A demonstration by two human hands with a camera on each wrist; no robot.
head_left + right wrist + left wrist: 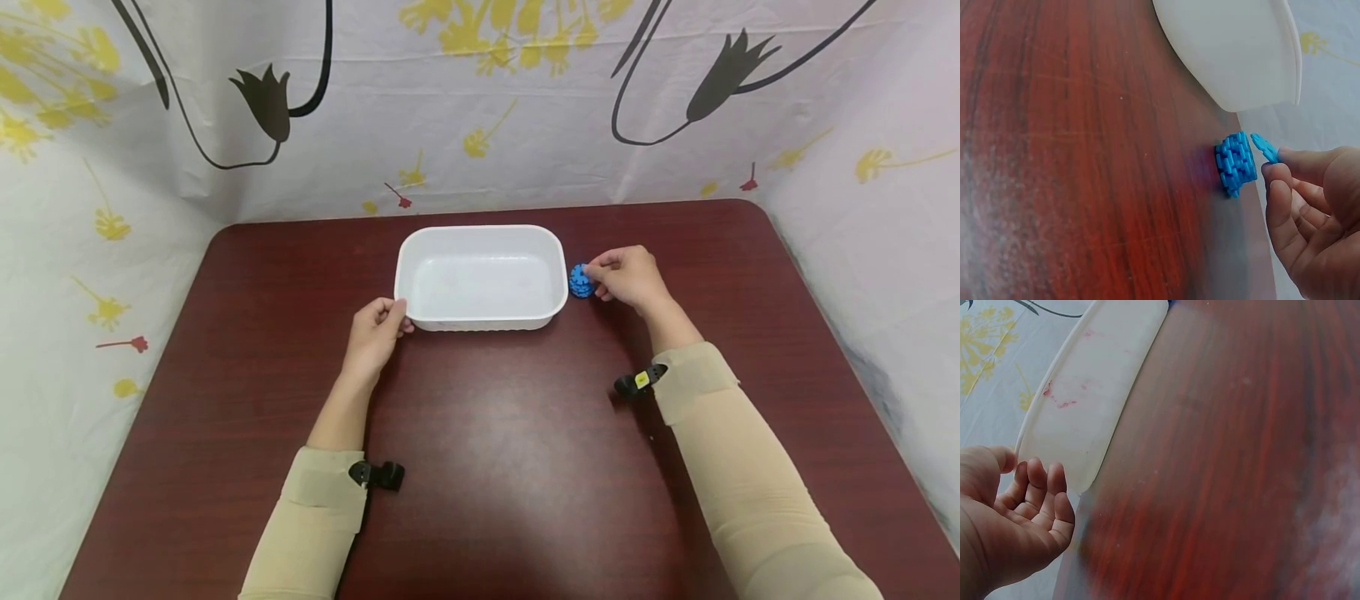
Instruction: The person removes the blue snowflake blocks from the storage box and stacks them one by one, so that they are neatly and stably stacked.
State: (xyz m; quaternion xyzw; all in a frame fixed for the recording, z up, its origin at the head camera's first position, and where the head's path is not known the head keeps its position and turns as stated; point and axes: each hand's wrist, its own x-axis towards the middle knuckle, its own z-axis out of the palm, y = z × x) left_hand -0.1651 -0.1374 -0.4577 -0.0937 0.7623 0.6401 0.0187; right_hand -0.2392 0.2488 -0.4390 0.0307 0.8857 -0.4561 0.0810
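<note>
A white plastic tub [480, 287] stands near the far side of the table, with nothing inside it. My left hand [375, 332] pinches its rim at the near left corner, thumb on top and fingers below. Just right of the tub is a short stack of blue notched plastic discs [1235, 164]. Thumb and forefinger of my right hand [632, 277] pinch one blue notched disc [1265, 149], tilted and close over the top of the stack. In the left wrist view, the tub's outer wall [1088, 387] bears faint red marks.
The dark red-brown wooden table [487, 433] has rounded far corners. A white cloth [480, 167] with yellow, red and dark flower prints hangs behind it and at both sides. Black wrist cameras [378, 475] sit on straps over the beige sleeves.
</note>
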